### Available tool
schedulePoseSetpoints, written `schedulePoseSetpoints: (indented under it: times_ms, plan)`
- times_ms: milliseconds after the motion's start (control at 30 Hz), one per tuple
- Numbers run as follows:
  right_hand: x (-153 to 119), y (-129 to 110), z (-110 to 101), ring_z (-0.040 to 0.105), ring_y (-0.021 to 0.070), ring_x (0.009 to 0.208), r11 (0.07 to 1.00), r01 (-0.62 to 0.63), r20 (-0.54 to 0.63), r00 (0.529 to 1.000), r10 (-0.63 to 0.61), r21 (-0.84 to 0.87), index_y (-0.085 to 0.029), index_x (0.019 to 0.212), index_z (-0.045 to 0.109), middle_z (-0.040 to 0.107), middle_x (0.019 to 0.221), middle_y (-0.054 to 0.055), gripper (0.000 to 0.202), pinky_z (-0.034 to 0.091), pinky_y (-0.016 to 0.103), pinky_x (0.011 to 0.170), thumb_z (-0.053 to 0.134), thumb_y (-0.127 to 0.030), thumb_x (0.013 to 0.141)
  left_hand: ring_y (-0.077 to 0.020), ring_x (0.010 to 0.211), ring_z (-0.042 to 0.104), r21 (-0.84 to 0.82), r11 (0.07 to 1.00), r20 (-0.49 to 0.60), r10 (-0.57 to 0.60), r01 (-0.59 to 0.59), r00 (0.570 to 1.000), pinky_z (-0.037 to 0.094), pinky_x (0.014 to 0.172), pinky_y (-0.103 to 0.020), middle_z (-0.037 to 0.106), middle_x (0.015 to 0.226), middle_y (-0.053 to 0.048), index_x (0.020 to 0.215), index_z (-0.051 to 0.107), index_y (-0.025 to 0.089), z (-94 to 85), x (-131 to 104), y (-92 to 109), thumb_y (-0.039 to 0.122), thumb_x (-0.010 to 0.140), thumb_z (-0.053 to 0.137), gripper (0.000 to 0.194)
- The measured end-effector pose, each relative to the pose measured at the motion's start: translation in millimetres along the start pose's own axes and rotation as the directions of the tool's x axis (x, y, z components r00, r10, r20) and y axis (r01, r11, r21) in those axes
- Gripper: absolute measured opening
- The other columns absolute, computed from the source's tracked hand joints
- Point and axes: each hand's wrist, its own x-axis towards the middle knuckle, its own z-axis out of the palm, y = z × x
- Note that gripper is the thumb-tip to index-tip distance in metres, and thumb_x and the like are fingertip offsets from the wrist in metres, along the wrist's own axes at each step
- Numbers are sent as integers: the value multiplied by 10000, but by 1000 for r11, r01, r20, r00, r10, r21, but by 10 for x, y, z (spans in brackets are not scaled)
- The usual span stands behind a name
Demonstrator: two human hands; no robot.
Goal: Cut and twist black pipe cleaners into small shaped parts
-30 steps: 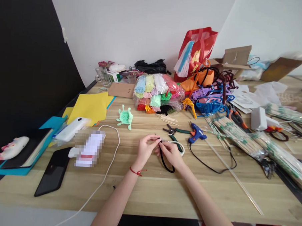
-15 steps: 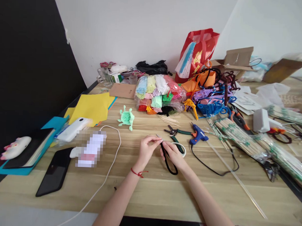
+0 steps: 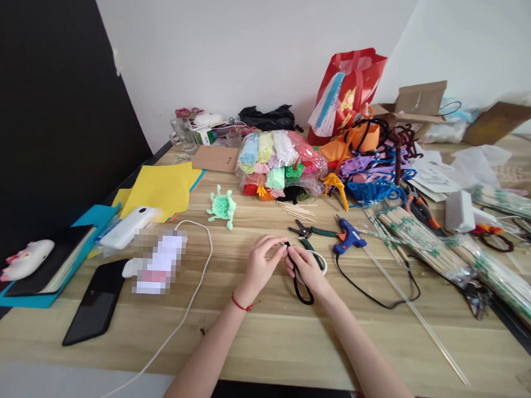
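Since its end seems to need steadying, your right hand [image 3: 306,267] pinches the black cord [image 3: 304,302] near the top, its loop drooping over the bench [image 3: 270,349]; your left hand [image 3: 262,263] meets that end, its grip unclear.

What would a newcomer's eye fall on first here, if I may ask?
Probably the tall red bag at the back, right of centre. Next, perhaps, the mint-green piece left of centre, then the black loop held in the right grip, near the middle.
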Motion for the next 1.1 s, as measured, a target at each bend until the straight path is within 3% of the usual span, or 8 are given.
schedulePoseSetpoints:
  times_ms: [233,333,433,567,733,933,1100]
  plan:
    - [-31,-56,21,422,68,422,999,26,36,999,-25,-26,-168,792,538,422,559,-52,345,289,215,426,464,-497,863,-195,976,584,15,999,7,41,-41,999,452,911,-364,653,963,-75,898,703,217,-16,13,-5,255,828,566,159]
    - [-23,-47,21,417,76,418,998,23,54,998,-19,-63,-171,785,534,428,552,-49,367,297,222,423,466,-525,851,-192,947,598,-110,992,-11,-59,58,998,501,806,-319,645,973,-87,872,697,187,16,15,-63,283,811,587,159]
    - [-21,-34,23,416,86,440,990,40,59,998,-32,-133,-175,765,526,438,552,-42,388,317,233,445,454,-546,850,-184,874,615,-275,937,41,-213,216,976,519,662,-258,638,985,-105,804,685,151,52,22,-135,329,756,642,189]
    - [-27,-46,49,378,95,478,990,49,37,998,-45,-135,-174,749,552,392,538,-43,393,299,238,467,475,-548,839,-176,880,605,-356,899,44,-256,255,966,509,695,-245,638,931,-91,634,657,137,72,30,-154,337,705,689,214]
    - [-47,-61,76,321,87,492,984,-101,76,993,91,147,-175,763,568,363,569,-44,366,247,230,462,550,-540,791,-74,588,557,-443,852,-2,-313,280,950,496,544,-211,617,937,-69,652,633,129,81,29,-98,373,685,701,256]
    - [-50,-43,14,318,69,470,883,-353,233,928,290,309,-161,708,527,337,540,-58,299,229,215,458,631,-438,753,-127,688,631,-565,748,-117,-491,349,863,551,575,-243,618,973,-75,700,598,115,33,60,-133,392,648,722,308]
    - [-46,-130,-35,288,65,462,796,-482,349,864,364,365,-174,676,469,297,543,-66,251,206,211,446,593,-370,770,-140,695,653,-599,738,-190,-508,310,840,563,601,-262,631,980,-79,729,591,119,-69,115,-172,388,631,736,320]
